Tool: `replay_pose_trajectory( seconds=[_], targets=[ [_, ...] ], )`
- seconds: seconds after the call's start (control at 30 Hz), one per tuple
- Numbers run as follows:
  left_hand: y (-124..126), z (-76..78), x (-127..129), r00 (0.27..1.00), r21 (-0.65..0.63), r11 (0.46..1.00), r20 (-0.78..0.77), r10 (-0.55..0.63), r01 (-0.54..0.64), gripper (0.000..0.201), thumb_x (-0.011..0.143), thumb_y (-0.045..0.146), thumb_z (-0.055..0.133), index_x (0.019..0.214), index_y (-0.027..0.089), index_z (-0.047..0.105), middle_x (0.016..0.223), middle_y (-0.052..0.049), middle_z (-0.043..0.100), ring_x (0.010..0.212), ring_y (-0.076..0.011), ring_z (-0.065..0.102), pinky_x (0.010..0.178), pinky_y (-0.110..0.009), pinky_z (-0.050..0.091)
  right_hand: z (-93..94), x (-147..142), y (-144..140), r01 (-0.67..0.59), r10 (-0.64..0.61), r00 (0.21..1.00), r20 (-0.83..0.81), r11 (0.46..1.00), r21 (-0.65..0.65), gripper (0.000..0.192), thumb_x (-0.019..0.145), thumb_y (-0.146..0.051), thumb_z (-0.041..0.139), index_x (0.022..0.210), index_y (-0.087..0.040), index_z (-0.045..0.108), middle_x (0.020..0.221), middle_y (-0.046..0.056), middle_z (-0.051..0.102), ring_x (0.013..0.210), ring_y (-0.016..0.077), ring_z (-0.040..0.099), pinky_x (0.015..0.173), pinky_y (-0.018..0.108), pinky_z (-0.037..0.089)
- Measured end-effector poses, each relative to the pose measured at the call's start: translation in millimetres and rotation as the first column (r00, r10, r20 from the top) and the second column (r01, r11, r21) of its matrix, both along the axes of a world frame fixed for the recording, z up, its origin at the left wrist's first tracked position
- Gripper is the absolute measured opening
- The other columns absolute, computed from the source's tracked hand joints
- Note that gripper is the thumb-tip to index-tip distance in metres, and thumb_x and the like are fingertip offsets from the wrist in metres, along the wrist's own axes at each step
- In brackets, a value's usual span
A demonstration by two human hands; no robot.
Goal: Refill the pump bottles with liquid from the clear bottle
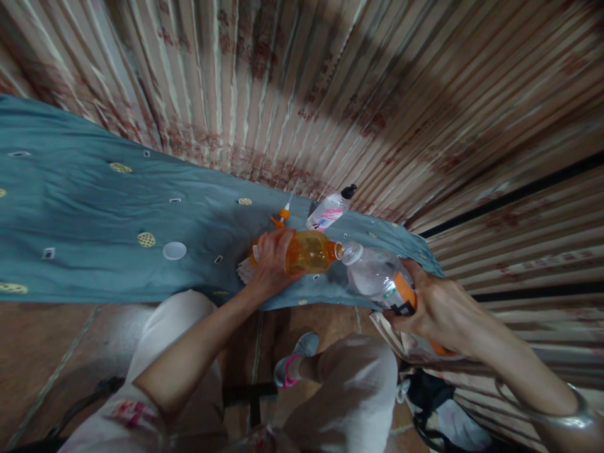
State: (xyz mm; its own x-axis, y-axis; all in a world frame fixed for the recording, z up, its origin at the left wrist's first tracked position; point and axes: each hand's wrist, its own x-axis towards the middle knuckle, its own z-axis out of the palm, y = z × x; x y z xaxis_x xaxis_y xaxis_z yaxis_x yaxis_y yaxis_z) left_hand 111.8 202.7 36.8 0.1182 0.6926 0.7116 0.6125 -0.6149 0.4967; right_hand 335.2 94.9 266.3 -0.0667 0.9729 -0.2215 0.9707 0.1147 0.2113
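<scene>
Teal cloth (94, 207) covers the counter; its near edge runs just above the person's knees, its far edge butts against a striped curtain (330, 75). Open room lies to the left: a long bare stretch of cloth with only a white lid (174, 250) lying flat and small printed patches.

Left hand (272, 258), grip closed around an amber bottle (311, 251), holds it on its side low over the cloth near the right end. Right hand (441, 308), grip closed around a clear bottle with an orange label (380, 277), holds it tilted past the counter's right corner. The two bottle mouths meet, touching or nearly so; can't tell which.

Just behind the amber bottle: an orange-tipped nozzle (282, 217) and a small clear bottle with a black cap (330, 209), lying close to the curtain. Tight there. Something pale sits under the left hand, too hidden to identify.
</scene>
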Motion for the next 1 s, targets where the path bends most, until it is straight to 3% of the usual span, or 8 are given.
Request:
replay_pose_trajectory(
  seconds=[0.17,0.53,0.87,1.0],
  targets=[
    [0.2,1.0,-0.1,1.000,0.044,0.999,0.005,-0.010,0.010,0.095,0.070,0.046,0.082,0.146,0.019,0.032,0.130,-0.016,0.058,0.118,-0.0360,0.057,0.104,-0.052,0.046,1.9,-1.2,-0.8,0.009,-0.009,1.000,-0.023,1.000,-0.012,0.051,0.078,-0.038,0.061,0.120,-0.011,0.052,0.068,0.007,0.069,0.063,0.0276,0.070,0.054,0.029,0.041],
    [0.4,1.6,-0.3,1.000,0.015,1.000,-0.008,0.002,-0.002,0.095,0.069,0.048,0.082,0.146,0.020,0.035,0.132,-0.015,0.058,0.120,-0.0352,0.057,0.105,-0.051,0.046,-2.3,1.7,1.3,0.030,-0.030,0.999,-0.022,1.000,-0.006,0.058,0.072,-0.042,0.064,0.120,-0.011,0.051,0.067,0.005,0.068,0.059,0.0279,0.069,0.053,0.029,0.040],
    [0.7,1.2,-0.6,1.000,0.033,0.999,0.012,-0.002,0.002,0.093,0.072,0.046,0.081,0.146,0.016,0.033,0.131,-0.017,0.056,0.120,-0.0347,0.056,0.106,-0.051,0.045,-2.1,0.2,1.3,0.033,-0.033,0.999,-0.028,0.999,-0.016,0.063,0.076,-0.045,0.063,0.126,-0.010,0.048,0.076,0.008,0.071,0.068,0.0299,0.072,0.058,0.030,0.044],
    [0.5,0.2,-0.2,1.000,0.034,0.999,0.009,0.009,-0.010,0.099,0.069,0.045,0.083,0.148,0.018,0.029,0.132,-0.017,0.056,0.120,-0.0355,0.056,0.106,-0.052,0.045,1.7,-3.9,2.4,0.064,-0.065,0.998,-0.018,0.996,-0.054,0.060,0.075,-0.042,0.063,0.123,-0.009,0.049,0.067,0.005,0.067,0.064,0.0289,0.070,0.056,0.030,0.040]
  ],
)
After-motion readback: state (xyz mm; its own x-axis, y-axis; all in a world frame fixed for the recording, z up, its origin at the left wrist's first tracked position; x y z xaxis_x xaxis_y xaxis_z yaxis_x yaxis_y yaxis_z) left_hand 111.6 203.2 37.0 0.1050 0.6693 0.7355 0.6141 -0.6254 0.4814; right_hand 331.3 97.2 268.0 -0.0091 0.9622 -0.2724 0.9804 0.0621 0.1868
